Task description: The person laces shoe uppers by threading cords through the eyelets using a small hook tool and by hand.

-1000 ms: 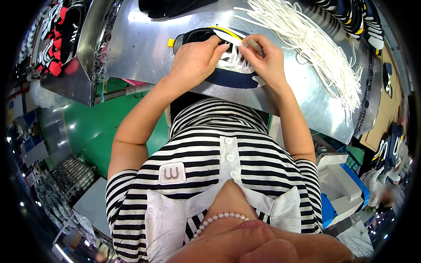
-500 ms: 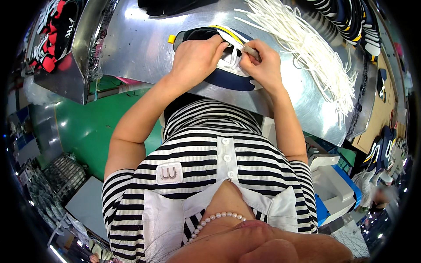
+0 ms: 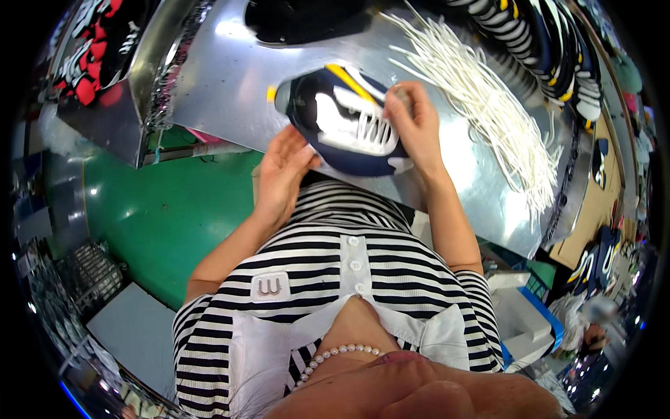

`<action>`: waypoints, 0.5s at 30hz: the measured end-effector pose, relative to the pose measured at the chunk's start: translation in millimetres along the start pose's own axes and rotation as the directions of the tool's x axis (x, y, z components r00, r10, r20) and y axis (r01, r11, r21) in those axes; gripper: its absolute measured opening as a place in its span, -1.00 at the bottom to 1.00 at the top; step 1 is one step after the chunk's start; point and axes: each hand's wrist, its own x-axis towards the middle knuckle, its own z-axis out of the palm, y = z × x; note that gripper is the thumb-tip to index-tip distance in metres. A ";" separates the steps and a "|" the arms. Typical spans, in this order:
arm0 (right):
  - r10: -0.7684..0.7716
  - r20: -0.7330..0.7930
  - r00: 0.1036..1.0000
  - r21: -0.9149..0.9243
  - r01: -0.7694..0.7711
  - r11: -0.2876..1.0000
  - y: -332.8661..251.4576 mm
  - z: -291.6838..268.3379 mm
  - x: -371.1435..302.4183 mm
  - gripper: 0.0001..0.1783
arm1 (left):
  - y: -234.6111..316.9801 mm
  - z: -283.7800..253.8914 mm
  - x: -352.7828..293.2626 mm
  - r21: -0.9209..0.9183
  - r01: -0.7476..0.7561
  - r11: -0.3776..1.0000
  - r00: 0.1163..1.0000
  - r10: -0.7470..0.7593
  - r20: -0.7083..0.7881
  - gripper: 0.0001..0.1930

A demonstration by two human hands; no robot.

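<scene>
I'm seeing my right hand (image 3: 419, 133) touching a navy, white and yellow shoe upper (image 3: 349, 127) with bent fingers, grip unclear; my left hand (image 3: 282, 173) is lying unclenched beside it. Left of the long white cord bundle (image 3: 483, 106), the upper is pointing roughly lengthwise toward it, right hand nearer the cords.

The shoe upper (image 3: 342, 120) is navy, white and yellow, the shirt (image 3: 307, 262) striped.

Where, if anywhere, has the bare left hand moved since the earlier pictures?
Yes: the left hand moved down the picture, from over the shiny grey metal table to its near edge.
</scene>
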 end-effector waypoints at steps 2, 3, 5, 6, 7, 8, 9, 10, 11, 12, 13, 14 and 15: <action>-0.055 0.085 0.995 -0.132 0.066 0.989 1.7 14.4 9.6 -0.86 | 16.6 -6.6 8.4 -0.265 0.199 0.944 0.970 -0.151 0.191 -0.49; 0.008 0.110 0.994 0.078 -0.016 0.997 -3.6 18.6 15.2 -0.87 | 25.7 -8.1 10.4 -0.422 0.311 0.852 0.933 -0.189 0.306 -0.52; 0.062 0.158 0.985 0.279 -0.105 0.955 -10.4 24.2 20.7 -0.87 | 54.6 -2.9 7.1 -0.346 0.048 0.937 0.948 0.067 0.312 -0.58; -0.047 0.056 0.997 0.055 0.044 0.997 -10.1 21.1 22.8 -0.84 | 76.5 -2.9 8.1 -0.155 -0.245 0.957 0.913 0.281 0.296 -0.63; -0.181 -0.021 0.983 -0.187 0.174 0.967 -8.7 15.4 27.1 -0.81 | 101.0 2.1 8.6 -0.020 -0.396 0.918 0.894 0.390 0.220 -0.66; -0.327 -0.062 0.943 -0.422 0.272 0.865 4.6 7.9 32.5 -0.80 | 124.7 6.0 10.5 0.125 -0.526 0.841 0.848 0.507 0.153 -0.68; -0.400 -0.073 0.914 -0.581 0.287 0.762 12.0 -2.9 33.9 -0.79 | 146.4 6.7 26.0 0.384 -0.609 0.694 0.782 0.606 0.146 -0.68; -0.468 -0.069 0.881 -0.719 0.281 0.636 16.4 -13.4 34.8 -0.78 | 165.1 5.9 51.7 0.615 -0.621 0.487 0.704 0.691 0.164 -0.67; -0.471 -0.066 0.880 -0.722 0.284 0.631 20.0 -20.0 36.4 -0.78 | 180.1 0.4 87.7 0.771 -0.572 0.280 0.664 0.710 0.235 -0.65; -0.420 -0.086 0.904 -0.791 0.195 0.581 22.6 -24.4 36.1 -0.80 | 195.8 -8.8 133.0 0.872 -0.486 0.055 0.634 0.709 0.309 -0.63; -0.366 -0.114 0.924 -0.848 0.102 0.520 22.9 -26.6 34.3 -0.81 | 200.7 -26.9 188.2 0.877 -0.460 -0.142 0.545 0.734 0.405 -0.62; -0.363 -0.118 0.924 -0.853 0.094 0.514 22.1 -27.3 35.4 -0.81 | 203.0 -39.0 238.8 0.861 -0.375 -0.344 0.482 0.721 0.498 -0.63; -0.345 -0.081 0.935 -0.885 0.092 0.456 21.9 -28.3 38.2 -0.82 | 200.3 -44.1 283.1 0.873 -0.229 -0.430 0.583 0.658 0.477 -0.56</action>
